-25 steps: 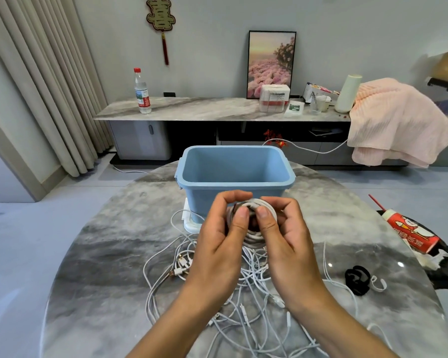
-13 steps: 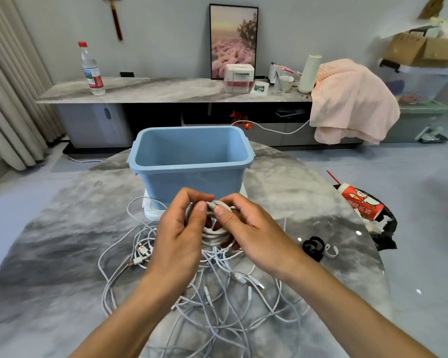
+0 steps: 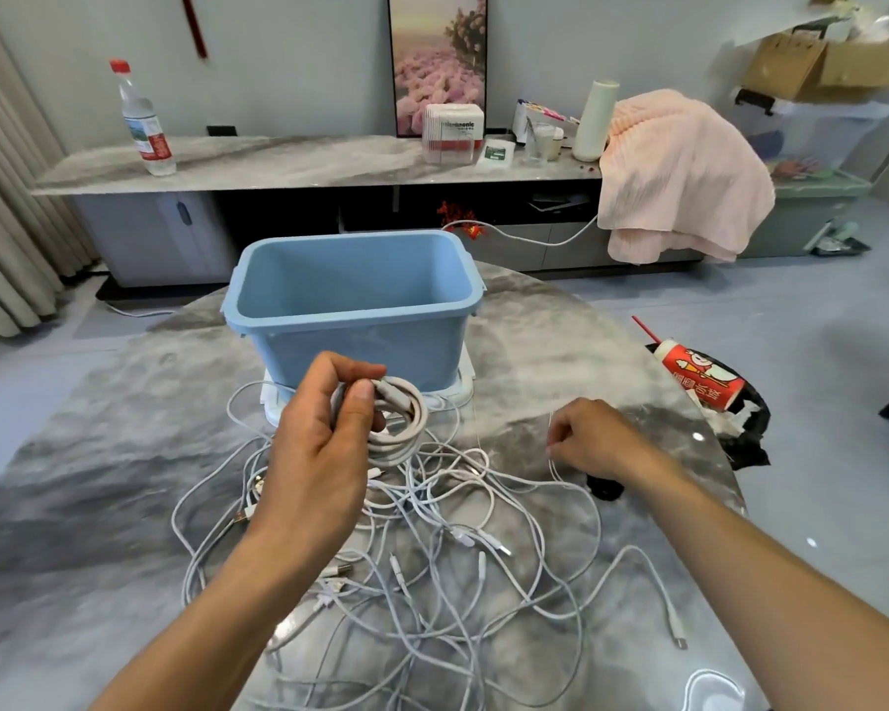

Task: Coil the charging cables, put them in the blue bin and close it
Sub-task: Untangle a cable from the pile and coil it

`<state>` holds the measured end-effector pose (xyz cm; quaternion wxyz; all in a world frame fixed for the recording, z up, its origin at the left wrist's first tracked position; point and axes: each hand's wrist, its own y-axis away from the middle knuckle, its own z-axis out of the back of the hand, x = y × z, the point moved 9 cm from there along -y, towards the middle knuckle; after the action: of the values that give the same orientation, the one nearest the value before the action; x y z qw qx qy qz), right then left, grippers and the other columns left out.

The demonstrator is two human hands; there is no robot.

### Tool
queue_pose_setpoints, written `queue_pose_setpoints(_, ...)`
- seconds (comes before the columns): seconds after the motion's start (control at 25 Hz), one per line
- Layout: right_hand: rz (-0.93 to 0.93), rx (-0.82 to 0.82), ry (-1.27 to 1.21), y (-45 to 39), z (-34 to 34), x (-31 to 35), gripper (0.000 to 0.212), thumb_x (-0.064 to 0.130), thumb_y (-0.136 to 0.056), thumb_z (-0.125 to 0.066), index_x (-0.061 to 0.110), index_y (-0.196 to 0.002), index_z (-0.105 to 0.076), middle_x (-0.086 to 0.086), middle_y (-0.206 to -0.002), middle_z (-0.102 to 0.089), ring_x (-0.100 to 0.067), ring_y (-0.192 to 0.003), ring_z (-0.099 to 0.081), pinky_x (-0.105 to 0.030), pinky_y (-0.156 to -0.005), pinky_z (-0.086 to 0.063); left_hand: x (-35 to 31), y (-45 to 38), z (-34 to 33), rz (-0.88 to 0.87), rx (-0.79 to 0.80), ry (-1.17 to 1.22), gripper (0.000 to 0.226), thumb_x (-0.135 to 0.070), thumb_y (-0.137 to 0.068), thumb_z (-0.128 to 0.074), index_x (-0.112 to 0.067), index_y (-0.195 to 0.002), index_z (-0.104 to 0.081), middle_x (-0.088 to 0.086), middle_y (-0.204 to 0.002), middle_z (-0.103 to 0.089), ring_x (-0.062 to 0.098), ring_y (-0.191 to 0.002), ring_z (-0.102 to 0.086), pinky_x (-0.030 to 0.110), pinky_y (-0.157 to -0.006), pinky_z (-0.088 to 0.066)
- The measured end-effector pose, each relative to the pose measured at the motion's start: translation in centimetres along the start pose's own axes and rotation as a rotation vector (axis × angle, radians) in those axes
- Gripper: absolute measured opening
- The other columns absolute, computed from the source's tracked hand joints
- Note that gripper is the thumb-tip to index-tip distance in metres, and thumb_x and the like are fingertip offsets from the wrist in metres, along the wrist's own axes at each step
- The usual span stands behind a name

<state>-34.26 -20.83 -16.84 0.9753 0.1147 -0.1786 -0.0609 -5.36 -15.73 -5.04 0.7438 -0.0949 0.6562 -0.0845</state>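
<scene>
Coiled cable pinched in left hand before one open blue bin.
Right hand, fingers curled, pinches a thin white cable; no cable lettering readable; loose cables too tangled to count.

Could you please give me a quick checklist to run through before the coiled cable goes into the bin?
1. Coiled cable held securely: ok, the left hand grips it with thumb and fingers.
2. Coil tied: cannot tell.
3. Blue bin open and free inside: ok, no lid on it, nothing in the part that shows.
4. Path to the bin: ok, the coil sits just in front of its near wall.
5. Right hand free: cannot tell; it lies curled by the loose cables.
6. White lid reachable: not ok, under the bin.
</scene>
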Motion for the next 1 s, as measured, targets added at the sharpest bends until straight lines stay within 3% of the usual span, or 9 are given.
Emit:
queue_pose_setpoints(0.08,0.109,0.083,0.028,-0.1,-1.8,1.8,0.010,0.017,-0.073,-0.073,0.027,-0.072,-0.070,0.009,-0.082,-0.072,-0.010,-0.078,-0.066,-0.026,-0.073,-0.055,0.0,-0.1,0.3,0.007,-0.004,0.011,0.023,-0.012,-0.102,-0.045,-0.028,-0.093,-0.059,-0.009,-0.079,-0.070,0.007,-0.071,-0.055,0.018,-0.066,-0.045)
queue_pose_setpoints(0.2,0.260,0.203,0.130,0.5,-4.1,3.8,0.016,0.018,-0.078,-0.070,0.017,-0.094,-0.073,0.003,-0.092,-0.071,-0.011,-0.080,-0.060,-0.021,-0.070,-0.046,-0.3,-0.1,0.7,0.011,-0.019,0.031,0.022,-0.012,-0.102,-0.045,-0.026,-0.093,-0.059,-0.014,-0.072,-0.068,0.005,-0.068,-0.053,0.015,-0.063,-0.043)
queue_pose_setpoints(0.4,0.316,0.194,0.186,0.8,-4.1,4.4,0.009,0.013,-0.075,-0.066,0.020,-0.070,-0.067,0.007,-0.073,-0.064,-0.010,-0.067,-0.056,-0.016,-0.056,-0.039,-0.4,-0.4,1.1,0.032,-0.034,0.068,0.022,-0.012,-0.102,-0.046,-0.026,-0.093,-0.060,-0.010,-0.075,-0.069,0.004,-0.068,-0.055,0.015,-0.064,-0.044)
queue_pose_setpoints(0.52,0.320,0.060,0.104,1.2,0.5,6.3,0.018,0.020,-0.067,-0.067,0.023,-0.057,-0.052,0.010,-0.059,-0.055,-0.011,-0.059,-0.051,-0.025,-0.056,-0.041,-0.5,-0.5,1.4,0.041,-0.043,0.073,0.022,-0.011,-0.102,-0.046,-0.026,-0.093,-0.059,-0.010,-0.077,-0.068,0.004,-0.070,-0.056,0.017,-0.066,-0.046)
queue_pose_setpoints(0.64,0.421,-0.183,0.051,4.1,8.0,10.7,0.020,0.017,-0.069,-0.074,0.026,-0.060,-0.058,0.010,-0.057,-0.057,-0.008,-0.057,-0.052,-0.022,-0.056,-0.041,-0.5,-0.9,2.5,0.048,-0.094,0.066,0.023,-0.012,-0.102,-0.045,-0.029,-0.093,-0.058,-0.016,-0.073,-0.064,0.005,-0.071,-0.055,0.021,-0.069,-0.044)
queue_pose_setpoints(0.76,0.640,-0.283,-0.347,10.9,14.6,14.9,0.019,0.013,-0.069,-0.081,0.024,-0.064,-0.067,0.007,-0.055,-0.057,-0.008,-0.050,-0.047,-0.017,-0.051,-0.038,-0.4,-1.5,3.4,0.056,-0.133,0.071,0.021,-0.012,-0.103,-0.044,-0.026,-0.094,-0.057,-0.019,-0.075,-0.064,0.003,-0.072,-0.057,0.022,-0.072,-0.044)
queue_pose_setpoints(0.88,0.927,-0.098,-0.548,15.1,16.7,16.8,0.011,0.018,-0.068,-0.079,0.023,-0.069,-0.069,0.007,-0.057,-0.054,-0.015,-0.050,-0.046,-0.017,-0.049,-0.036,-0.4,-1.7,3.6,0.056,-0.142,0.054,0.020,-0.014,-0.103,-0.045,-0.027,-0.095,-0.056,-0.019,-0.077,-0.064,0.003,-0.074,-0.058,0.025,-0.074,-0.045)
queue_pose_setpoints(1.0,0.970,0.205,-0.644,15.1,15.2,16.2,0.021,0.032,-0.070,-0.082,0.019,-0.070,-0.065,0.003,-0.059,-0.049,-0.024,-0.048,-0.041,-0.023,-0.047,-0.030,-0.7,-1.5,3.4,0.028,-0.131,0.008,0.021,-0.015,-0.103,-0.045,-0.030,-0.095,-0.056,-0.016,-0.082,-0.065,0.005,-0.078,-0.058,0.027,-0.076,-0.046)
